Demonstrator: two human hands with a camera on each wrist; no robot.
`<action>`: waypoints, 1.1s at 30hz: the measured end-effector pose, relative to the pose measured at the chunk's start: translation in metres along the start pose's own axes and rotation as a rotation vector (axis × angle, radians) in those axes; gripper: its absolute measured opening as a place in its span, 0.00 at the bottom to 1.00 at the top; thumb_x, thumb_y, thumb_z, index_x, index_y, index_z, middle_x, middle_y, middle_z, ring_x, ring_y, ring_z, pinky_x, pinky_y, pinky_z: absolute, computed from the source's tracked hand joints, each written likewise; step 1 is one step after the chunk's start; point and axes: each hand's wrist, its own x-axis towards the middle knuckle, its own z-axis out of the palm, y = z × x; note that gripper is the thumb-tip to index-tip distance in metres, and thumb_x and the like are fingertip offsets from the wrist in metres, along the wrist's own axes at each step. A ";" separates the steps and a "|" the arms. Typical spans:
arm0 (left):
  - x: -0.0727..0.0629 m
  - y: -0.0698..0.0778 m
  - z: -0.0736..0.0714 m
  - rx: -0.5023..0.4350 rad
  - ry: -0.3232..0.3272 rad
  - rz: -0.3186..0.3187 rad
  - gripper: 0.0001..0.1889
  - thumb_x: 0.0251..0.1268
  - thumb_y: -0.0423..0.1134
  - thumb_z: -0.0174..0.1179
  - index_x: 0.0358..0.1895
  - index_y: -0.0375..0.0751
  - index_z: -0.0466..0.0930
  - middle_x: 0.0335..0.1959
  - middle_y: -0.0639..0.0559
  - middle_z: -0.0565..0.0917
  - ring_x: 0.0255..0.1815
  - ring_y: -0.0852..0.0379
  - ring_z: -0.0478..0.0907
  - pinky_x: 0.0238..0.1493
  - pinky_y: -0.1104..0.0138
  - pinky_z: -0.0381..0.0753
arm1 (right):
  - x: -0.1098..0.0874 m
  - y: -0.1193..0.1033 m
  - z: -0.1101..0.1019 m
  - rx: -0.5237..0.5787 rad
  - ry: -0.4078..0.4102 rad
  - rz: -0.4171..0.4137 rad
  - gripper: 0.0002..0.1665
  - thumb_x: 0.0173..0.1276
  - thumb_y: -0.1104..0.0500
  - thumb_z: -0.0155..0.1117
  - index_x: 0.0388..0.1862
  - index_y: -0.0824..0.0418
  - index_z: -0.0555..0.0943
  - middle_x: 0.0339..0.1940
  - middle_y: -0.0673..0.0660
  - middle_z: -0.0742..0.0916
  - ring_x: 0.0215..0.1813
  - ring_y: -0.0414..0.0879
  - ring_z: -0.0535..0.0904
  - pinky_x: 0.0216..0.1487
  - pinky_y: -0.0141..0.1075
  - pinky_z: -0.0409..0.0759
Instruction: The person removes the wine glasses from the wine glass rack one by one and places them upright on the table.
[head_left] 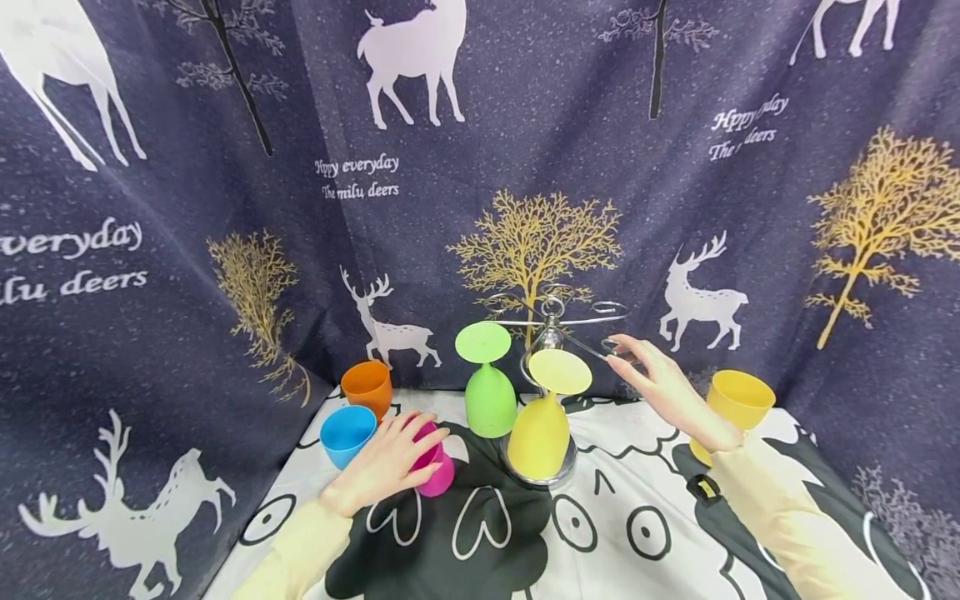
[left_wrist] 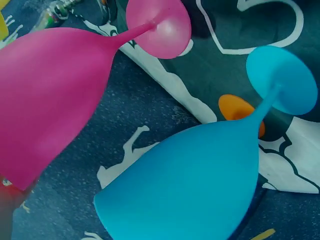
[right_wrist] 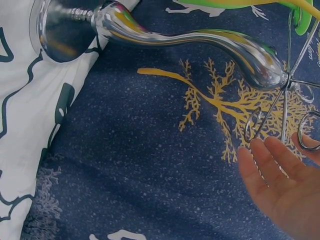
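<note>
My left hand (head_left: 393,450) grips a pink goblet (head_left: 428,446) round its bowl, fingertips near the rim. The pink goblet (left_wrist: 55,90) has its foot right at the cloth. Beside it, a blue goblet (head_left: 348,433) stands upright near my wrist. A shiny metal goblet rack (head_left: 551,337) with curled wire arms is at the back centre. Upside down on it hang a green goblet (head_left: 490,400) and a yellow goblet (head_left: 540,437), which overlaps the rack's round base. My right hand (head_left: 656,379) touches a curled wire end on the rack's right side, fingers fairly straight among the wires (right_wrist: 284,117).
An orange goblet (head_left: 367,387) stands upright behind the blue one. Another yellow goblet (head_left: 738,396) is upright at the right, beyond my right forearm. A black-and-white patterned cloth (head_left: 600,542) covers the table. Dark curtains (head_left: 420,250) with deer and trees hang behind and at both sides.
</note>
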 end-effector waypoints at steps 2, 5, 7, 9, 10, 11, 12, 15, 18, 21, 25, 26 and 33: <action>0.004 -0.004 0.003 0.011 -0.014 -0.034 0.25 0.60 0.57 0.52 0.55 0.46 0.74 0.52 0.43 0.71 0.53 0.44 0.64 0.49 0.49 0.66 | 0.000 0.000 0.001 0.002 0.005 -0.004 0.27 0.70 0.47 0.48 0.63 0.60 0.66 0.50 0.60 0.75 0.51 0.56 0.71 0.48 0.50 0.68; 0.013 -0.010 0.009 0.033 -0.019 -0.066 0.25 0.60 0.57 0.53 0.54 0.45 0.75 0.50 0.42 0.71 0.51 0.43 0.65 0.46 0.51 0.68 | 0.000 -0.001 0.002 0.002 0.011 -0.005 0.27 0.70 0.47 0.48 0.63 0.59 0.66 0.49 0.60 0.75 0.50 0.56 0.71 0.48 0.50 0.68; 0.018 -0.015 0.012 0.047 -0.015 -0.087 0.24 0.58 0.55 0.56 0.53 0.45 0.76 0.49 0.42 0.71 0.50 0.43 0.65 0.44 0.52 0.69 | 0.001 -0.001 0.002 -0.002 0.011 -0.008 0.27 0.70 0.47 0.48 0.63 0.59 0.66 0.49 0.60 0.75 0.50 0.56 0.72 0.48 0.50 0.68; 0.023 -0.020 0.014 0.052 -0.010 -0.114 0.22 0.56 0.53 0.58 0.51 0.45 0.76 0.48 0.42 0.71 0.48 0.43 0.65 0.43 0.52 0.70 | 0.001 0.000 0.002 -0.003 0.007 -0.009 0.27 0.70 0.47 0.48 0.63 0.59 0.66 0.49 0.60 0.75 0.50 0.56 0.72 0.48 0.51 0.68; 0.026 -0.022 0.015 0.052 -0.010 -0.129 0.22 0.56 0.52 0.59 0.51 0.45 0.76 0.48 0.41 0.71 0.48 0.43 0.65 0.42 0.52 0.70 | 0.001 0.000 0.002 -0.003 0.007 -0.009 0.27 0.70 0.47 0.48 0.63 0.59 0.66 0.49 0.60 0.75 0.49 0.56 0.72 0.48 0.51 0.68; 0.028 -0.025 0.015 0.052 -0.011 -0.147 0.22 0.55 0.51 0.59 0.50 0.44 0.76 0.48 0.41 0.71 0.47 0.43 0.65 0.41 0.52 0.70 | 0.001 0.000 0.002 -0.005 0.006 -0.007 0.27 0.70 0.46 0.48 0.63 0.59 0.66 0.49 0.60 0.75 0.49 0.56 0.72 0.48 0.51 0.68; 0.031 -0.027 0.016 0.053 -0.015 -0.165 0.21 0.56 0.51 0.59 0.50 0.44 0.76 0.48 0.41 0.71 0.47 0.43 0.65 0.40 0.52 0.70 | 0.001 0.000 0.002 -0.006 0.005 -0.004 0.27 0.70 0.46 0.48 0.63 0.59 0.66 0.49 0.60 0.75 0.49 0.56 0.72 0.47 0.51 0.68; 0.039 -0.033 0.016 0.051 -0.040 -0.210 0.21 0.57 0.51 0.58 0.51 0.44 0.76 0.48 0.40 0.70 0.48 0.42 0.65 0.40 0.51 0.70 | 0.001 0.000 0.002 -0.012 0.002 0.005 0.28 0.70 0.46 0.47 0.63 0.59 0.65 0.49 0.60 0.75 0.49 0.56 0.72 0.46 0.52 0.68; 0.049 -0.038 0.015 0.039 -0.074 -0.240 0.21 0.59 0.51 0.56 0.52 0.43 0.75 0.49 0.39 0.70 0.48 0.41 0.64 0.41 0.51 0.70 | 0.000 0.000 0.002 -0.016 -0.002 0.016 0.28 0.70 0.45 0.47 0.64 0.59 0.65 0.50 0.60 0.75 0.49 0.57 0.72 0.46 0.53 0.68; 0.062 -0.042 0.013 0.022 -0.133 -0.272 0.22 0.60 0.51 0.55 0.54 0.43 0.74 0.50 0.39 0.69 0.49 0.41 0.63 0.43 0.50 0.69 | 0.000 0.001 0.001 -0.019 -0.002 0.022 0.28 0.70 0.45 0.47 0.64 0.58 0.65 0.50 0.61 0.75 0.50 0.58 0.72 0.47 0.53 0.68; 0.075 -0.050 0.015 0.000 -0.235 -0.334 0.24 0.62 0.51 0.54 0.58 0.43 0.71 0.55 0.38 0.67 0.52 0.40 0.62 0.47 0.47 0.66 | -0.001 0.002 0.000 -0.013 -0.011 0.029 0.29 0.70 0.45 0.47 0.64 0.58 0.65 0.50 0.60 0.74 0.51 0.58 0.72 0.47 0.54 0.68; 0.078 -0.053 0.016 -0.007 -0.259 -0.351 0.24 0.62 0.51 0.53 0.58 0.43 0.71 0.56 0.37 0.67 0.53 0.40 0.62 0.48 0.47 0.65 | -0.002 0.002 0.000 -0.008 -0.014 0.029 0.29 0.70 0.45 0.47 0.64 0.58 0.65 0.50 0.60 0.74 0.51 0.58 0.71 0.48 0.54 0.67; 0.083 -0.068 0.028 -0.029 -0.336 -0.441 0.25 0.63 0.52 0.52 0.59 0.43 0.70 0.56 0.38 0.68 0.53 0.39 0.61 0.47 0.47 0.64 | -0.002 0.002 0.002 0.009 -0.013 0.020 0.28 0.71 0.45 0.46 0.64 0.59 0.65 0.50 0.60 0.74 0.52 0.57 0.70 0.49 0.51 0.67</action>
